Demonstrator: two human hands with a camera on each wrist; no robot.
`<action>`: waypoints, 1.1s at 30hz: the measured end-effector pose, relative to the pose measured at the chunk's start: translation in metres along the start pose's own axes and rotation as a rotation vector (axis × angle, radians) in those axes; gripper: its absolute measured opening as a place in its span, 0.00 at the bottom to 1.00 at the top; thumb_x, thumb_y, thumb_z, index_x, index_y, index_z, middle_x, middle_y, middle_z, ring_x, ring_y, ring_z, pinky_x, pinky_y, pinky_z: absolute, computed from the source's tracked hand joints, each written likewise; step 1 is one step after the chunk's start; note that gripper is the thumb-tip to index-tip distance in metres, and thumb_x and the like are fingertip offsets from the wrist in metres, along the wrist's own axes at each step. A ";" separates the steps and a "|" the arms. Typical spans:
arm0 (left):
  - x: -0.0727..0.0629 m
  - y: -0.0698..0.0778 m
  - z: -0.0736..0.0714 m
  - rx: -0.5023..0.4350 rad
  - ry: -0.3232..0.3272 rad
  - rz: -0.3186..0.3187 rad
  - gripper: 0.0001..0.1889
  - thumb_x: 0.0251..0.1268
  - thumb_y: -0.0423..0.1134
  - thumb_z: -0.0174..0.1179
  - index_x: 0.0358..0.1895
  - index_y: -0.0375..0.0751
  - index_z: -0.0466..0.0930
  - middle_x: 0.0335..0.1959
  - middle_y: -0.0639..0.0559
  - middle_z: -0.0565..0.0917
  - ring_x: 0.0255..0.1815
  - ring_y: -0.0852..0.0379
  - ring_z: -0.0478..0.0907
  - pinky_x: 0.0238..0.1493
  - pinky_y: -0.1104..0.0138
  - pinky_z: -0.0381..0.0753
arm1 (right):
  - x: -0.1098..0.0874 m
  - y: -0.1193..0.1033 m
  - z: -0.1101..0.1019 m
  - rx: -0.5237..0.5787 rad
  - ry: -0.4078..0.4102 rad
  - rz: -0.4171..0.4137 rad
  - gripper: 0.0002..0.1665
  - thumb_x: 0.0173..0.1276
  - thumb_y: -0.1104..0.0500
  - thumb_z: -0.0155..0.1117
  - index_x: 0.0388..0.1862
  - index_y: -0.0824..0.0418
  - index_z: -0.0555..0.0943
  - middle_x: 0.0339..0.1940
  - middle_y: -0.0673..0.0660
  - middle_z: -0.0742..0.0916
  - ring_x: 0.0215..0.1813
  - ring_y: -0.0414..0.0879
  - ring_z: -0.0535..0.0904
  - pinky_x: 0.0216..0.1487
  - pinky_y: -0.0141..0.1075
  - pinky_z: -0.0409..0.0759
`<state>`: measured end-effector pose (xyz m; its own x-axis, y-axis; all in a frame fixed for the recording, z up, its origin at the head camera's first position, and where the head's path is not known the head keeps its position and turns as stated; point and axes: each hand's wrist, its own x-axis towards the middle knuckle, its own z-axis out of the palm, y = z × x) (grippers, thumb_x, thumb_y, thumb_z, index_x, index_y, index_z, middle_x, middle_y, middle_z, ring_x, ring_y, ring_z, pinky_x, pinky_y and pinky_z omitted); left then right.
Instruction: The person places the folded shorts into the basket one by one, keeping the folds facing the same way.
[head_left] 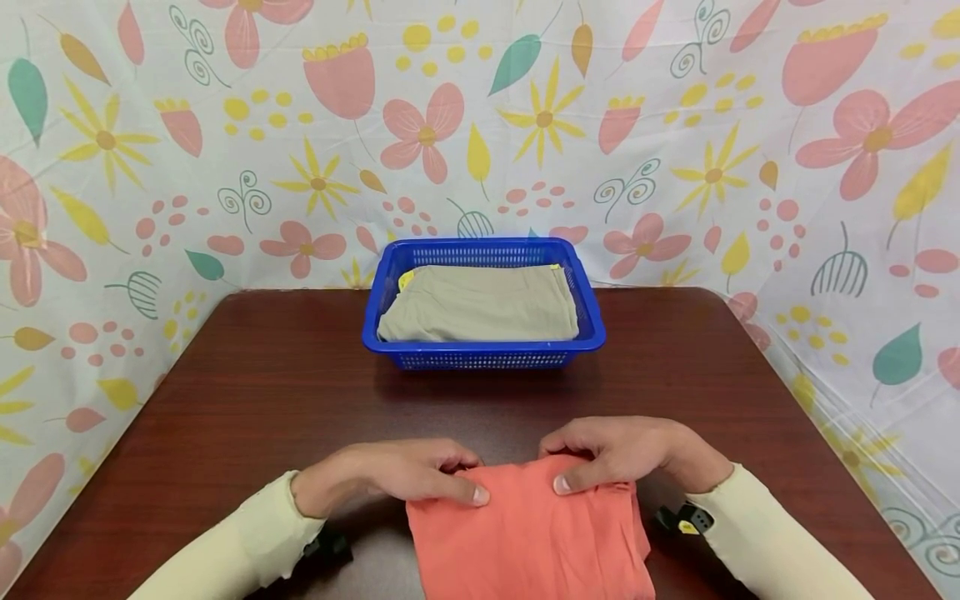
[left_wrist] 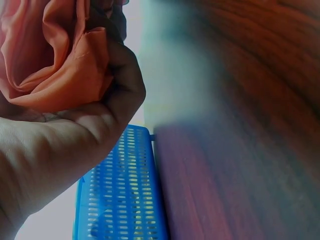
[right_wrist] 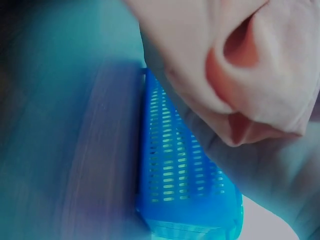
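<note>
Both hands hold a folded coral-coloured cloth (head_left: 525,533) by its far edge, near the front of the table. The left hand (head_left: 412,471) grips the left part of that edge, thumb on top and fingers underneath. On the right part, the right hand (head_left: 618,450) pinches the cloth the same way. In the left wrist view the cloth (left_wrist: 65,65) bunches in loose folds inside the curled left hand (left_wrist: 100,120). Folds of the cloth (right_wrist: 280,65) also fill the upper right of the right wrist view, covering much of that hand. What kind of garment it is cannot be told.
A blue perforated plastic basket (head_left: 480,347) stands at the back of the dark wooden table (head_left: 285,375), beyond the hands. Inside it lies a folded beige cloth (head_left: 480,304) with a bit of yellow at its left. A flower-printed sheet (head_left: 465,108) hangs behind and along both sides.
</note>
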<state>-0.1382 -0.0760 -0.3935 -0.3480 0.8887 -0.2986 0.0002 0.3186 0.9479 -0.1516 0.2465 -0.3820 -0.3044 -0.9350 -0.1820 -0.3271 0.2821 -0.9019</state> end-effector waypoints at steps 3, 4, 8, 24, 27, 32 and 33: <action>-0.001 0.001 -0.001 -0.014 0.004 -0.004 0.12 0.79 0.45 0.61 0.49 0.38 0.85 0.29 0.57 0.84 0.27 0.67 0.79 0.30 0.72 0.78 | -0.001 -0.001 -0.001 -0.012 0.013 -0.019 0.05 0.82 0.55 0.60 0.49 0.53 0.82 0.38 0.45 0.85 0.40 0.37 0.83 0.43 0.32 0.83; -0.001 0.001 -0.001 -0.019 0.005 -0.006 0.12 0.79 0.45 0.61 0.49 0.39 0.85 0.29 0.57 0.84 0.28 0.67 0.79 0.31 0.72 0.79 | -0.001 -0.001 -0.001 -0.014 0.017 -0.020 0.05 0.82 0.56 0.60 0.49 0.52 0.82 0.37 0.45 0.85 0.40 0.37 0.83 0.43 0.32 0.83; -0.001 0.001 -0.002 -0.017 0.016 0.000 0.12 0.79 0.45 0.61 0.50 0.39 0.86 0.30 0.56 0.84 0.28 0.67 0.80 0.31 0.72 0.79 | -0.003 -0.002 -0.001 -0.018 0.026 -0.014 0.05 0.82 0.55 0.60 0.49 0.51 0.83 0.38 0.45 0.85 0.40 0.37 0.83 0.43 0.32 0.83; -0.006 0.006 -0.006 -0.012 0.033 0.004 0.12 0.79 0.45 0.62 0.49 0.39 0.85 0.31 0.55 0.85 0.29 0.66 0.80 0.32 0.72 0.79 | -0.003 -0.005 -0.002 0.029 0.054 -0.034 0.06 0.83 0.57 0.59 0.50 0.53 0.82 0.38 0.46 0.84 0.41 0.38 0.82 0.42 0.33 0.82; -0.006 0.006 -0.008 -0.005 0.027 0.004 0.13 0.80 0.46 0.61 0.50 0.39 0.85 0.33 0.55 0.86 0.30 0.66 0.81 0.33 0.72 0.79 | -0.003 -0.005 -0.002 0.025 0.058 -0.039 0.06 0.83 0.58 0.59 0.50 0.53 0.82 0.38 0.46 0.84 0.41 0.38 0.82 0.42 0.32 0.82; -0.009 0.008 -0.011 -0.012 0.014 0.003 0.14 0.81 0.47 0.60 0.52 0.40 0.85 0.34 0.54 0.86 0.30 0.65 0.80 0.33 0.71 0.80 | -0.003 -0.006 -0.003 0.015 0.065 -0.058 0.05 0.83 0.59 0.58 0.50 0.52 0.82 0.37 0.47 0.83 0.40 0.38 0.82 0.42 0.32 0.82; -0.009 0.008 -0.011 -0.017 0.013 0.003 0.14 0.81 0.47 0.60 0.52 0.40 0.85 0.34 0.54 0.86 0.30 0.65 0.80 0.33 0.71 0.80 | -0.003 -0.007 -0.002 0.012 0.067 -0.060 0.05 0.83 0.59 0.58 0.50 0.52 0.82 0.37 0.46 0.83 0.40 0.38 0.82 0.42 0.32 0.82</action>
<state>-0.1456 -0.0855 -0.3818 -0.3598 0.8853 -0.2946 -0.0148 0.3104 0.9505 -0.1508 0.2475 -0.3745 -0.3439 -0.9335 -0.1015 -0.3362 0.2233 -0.9149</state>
